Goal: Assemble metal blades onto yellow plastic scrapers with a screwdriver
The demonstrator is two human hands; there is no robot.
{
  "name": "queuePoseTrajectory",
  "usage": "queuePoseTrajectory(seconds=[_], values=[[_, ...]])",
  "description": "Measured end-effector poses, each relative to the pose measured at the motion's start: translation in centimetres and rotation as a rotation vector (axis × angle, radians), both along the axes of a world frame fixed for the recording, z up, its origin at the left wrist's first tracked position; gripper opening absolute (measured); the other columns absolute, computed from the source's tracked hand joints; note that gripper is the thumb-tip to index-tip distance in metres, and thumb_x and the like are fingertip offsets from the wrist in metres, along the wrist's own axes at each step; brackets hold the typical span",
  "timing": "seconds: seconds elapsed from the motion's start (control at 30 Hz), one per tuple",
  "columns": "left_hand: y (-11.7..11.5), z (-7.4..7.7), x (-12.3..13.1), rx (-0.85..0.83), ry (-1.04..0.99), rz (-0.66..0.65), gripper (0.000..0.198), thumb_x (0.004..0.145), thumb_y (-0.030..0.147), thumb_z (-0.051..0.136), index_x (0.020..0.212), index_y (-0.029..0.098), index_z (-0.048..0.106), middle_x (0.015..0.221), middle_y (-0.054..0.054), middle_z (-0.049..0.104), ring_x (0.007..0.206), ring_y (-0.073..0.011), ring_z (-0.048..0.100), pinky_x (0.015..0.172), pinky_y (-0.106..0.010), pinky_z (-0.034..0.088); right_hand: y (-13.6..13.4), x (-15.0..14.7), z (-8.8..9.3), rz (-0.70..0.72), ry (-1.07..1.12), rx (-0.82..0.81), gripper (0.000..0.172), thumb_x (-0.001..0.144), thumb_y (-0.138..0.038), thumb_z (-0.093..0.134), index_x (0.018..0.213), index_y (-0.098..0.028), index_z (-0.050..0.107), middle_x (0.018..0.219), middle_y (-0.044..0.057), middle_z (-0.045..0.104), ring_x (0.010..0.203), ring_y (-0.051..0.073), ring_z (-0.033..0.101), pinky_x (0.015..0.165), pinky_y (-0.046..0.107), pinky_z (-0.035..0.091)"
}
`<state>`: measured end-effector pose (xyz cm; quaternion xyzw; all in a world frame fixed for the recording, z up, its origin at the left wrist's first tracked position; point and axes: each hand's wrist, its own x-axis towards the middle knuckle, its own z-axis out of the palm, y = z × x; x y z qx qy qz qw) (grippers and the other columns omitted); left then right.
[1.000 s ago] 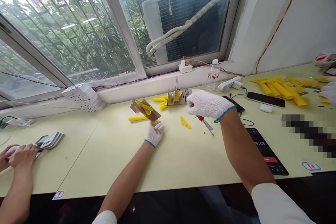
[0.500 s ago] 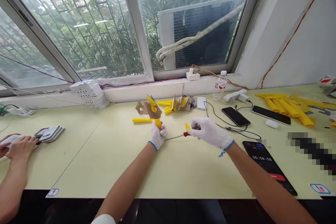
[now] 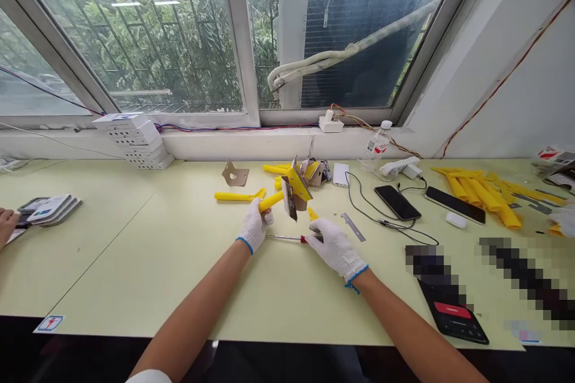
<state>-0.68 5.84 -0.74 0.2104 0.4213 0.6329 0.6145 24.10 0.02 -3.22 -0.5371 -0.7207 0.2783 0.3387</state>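
Observation:
My left hand, in a white glove with a blue cuff, is closed round the yellow handle of a scraper. The scraper tilts up to the right, its head partly covered by a cardboard piece. In my gloved right hand, low over the table, is a screwdriver; its metal shaft points left and a bit of red handle shows at the fingers. Just beyond those fingers is a small yellow part. A flat metal blade lies to the right of it, beside tiny pieces that look like screws.
Another yellow scraper handle and a brown cardboard sleeve lie beyond my left hand. Several scrapers stand at the back. To the right are phones, cables and yellow handles. A co-worker's hand shows at far left.
The scraper has swung over to lean right, with its head now right of my left hand. The screwdriver and my right hand have come slightly lower. The camera view has shifted.

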Motion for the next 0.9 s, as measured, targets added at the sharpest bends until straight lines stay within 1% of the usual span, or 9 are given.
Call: queuePoseTrajectory(seconds=[0.07,0.17,0.3,0.43,0.5,0.6,0.7,0.8,0.9], values=[[0.0,-0.2,0.4,-0.021,-0.002,-0.006,0.033,0.099,0.052,0.064,0.095,0.021,0.051,0.067,0.004,0.051,0.047,-0.0078,0.039,0.048,-0.021,0.032,-0.1,0.4,0.3,-0.095,0.092,0.055,0.036,0.094,-0.044,0.067,0.118,-0.018,0.071,0.118,0.007,0.073,0.101,0.02,0.071,0.095,0.038,0.056],[0.0,-0.6,0.8,-0.041,0.063,0.009,0.035,0.096,0.053,0.066,0.092,0.022,0.051,0.066,0.004,0.052,0.046,-0.0086,0.039,0.047,-0.022,0.032,-0.2,0.9,1.4,-0.248,0.254,0.157,0.04,0.096,-0.049,0.067,0.12,-0.018,0.07,0.115,0.007,0.073,0.102,0.019,0.07,0.094,0.037,0.058],[0.1,-1.1,1.4,-0.023,0.209,-0.008,0.033,0.092,0.052,0.066,0.086,0.021,0.053,0.065,0.0,0.056,0.046,-0.0105,0.044,0.045,-0.024,0.033,-0.1,1.3,2.4,-0.335,0.426,0.187,0.054,0.093,-0.049,0.072,0.135,-0.017,0.062,0.125,0.009,0.07,0.106,0.017,0.071,0.093,0.034,0.06],[0.3,-1.0,1.2,-0.055,0.225,-0.013,0.024,0.088,0.044,0.062,0.09,0.021,0.054,0.065,0.0,0.058,0.046,-0.0106,0.045,0.046,-0.024,0.034,0.3,1.6,1.8,-0.385,0.376,0.202,0.065,0.089,-0.049,0.074,0.144,-0.018,0.057,0.136,0.01,0.067,0.114,0.02,0.07,0.094,0.038,0.059],[0.3,-0.8,0.7,-0.057,0.261,-0.033,0.022,0.088,0.043,0.059,0.091,0.022,0.052,0.066,0.0,0.059,0.045,-0.0106,0.043,0.046,-0.024,0.032,0.5,1.7,1.5,-0.391,0.323,0.199,0.068,0.088,-0.049,0.072,0.146,-0.018,0.056,0.137,0.011,0.067,0.116,0.022,0.07,0.096,0.04,0.058],[0.1,-0.7,-0.3,0.038,0.47,-0.052,0.02,0.092,0.043,0.056,0.091,0.023,0.051,0.067,0.0,0.061,0.046,-0.0114,0.041,0.047,-0.025,0.028,0.5,1.7,1.2,-0.386,0.26,0.192,0.068,0.088,-0.048,0.069,0.146,-0.017,0.056,0.136,0.011,0.068,0.114,0.023,0.069,0.097,0.042,0.057],[-0.4,-0.5,-1.2,0.135,0.663,-0.022,0.019,0.1,0.041,0.055,0.092,0.023,0.054,0.072,-0.001,0.065,0.054,-0.014,0.046,0.054,-0.026,0.033,0.4,1.7,1.2,-0.376,0.231,0.18,0.069,0.086,-0.05,0.069,0.146,-0.017,0.057,0.136,0.012,0.068,0.115,0.024,0.069,0.097,0.044,0.057],[-0.8,-0.2,-1.7,0.209,0.729,0.011,0.018,0.1,0.032,0.065,0.087,0.022,0.059,0.078,-0.003,0.066,0.067,-0.0172,0.052,0.063,-0.026,0.037,0.4,1.9,1.0,-0.368,0.219,0.161,0.07,0.086,-0.049,0.069,0.147,-0.017,0.057,0.136,0.012,0.069,0.119,0.025,0.069,0.099,0.045,0.057],[-1.0,0.3,-1.9,0.224,0.707,0.045,0.017,0.092,0.021,0.079,0.084,0.023,0.064,0.074,-0.002,0.058,0.071,-0.0204,0.052,0.066,-0.025,0.034,0.6,2.0,0.5,-0.367,0.225,0.14,0.068,0.086,-0.048,0.07,0.145,-0.017,0.058,0.136,0.013,0.068,0.121,0.026,0.069,0.102,0.047,0.057]])
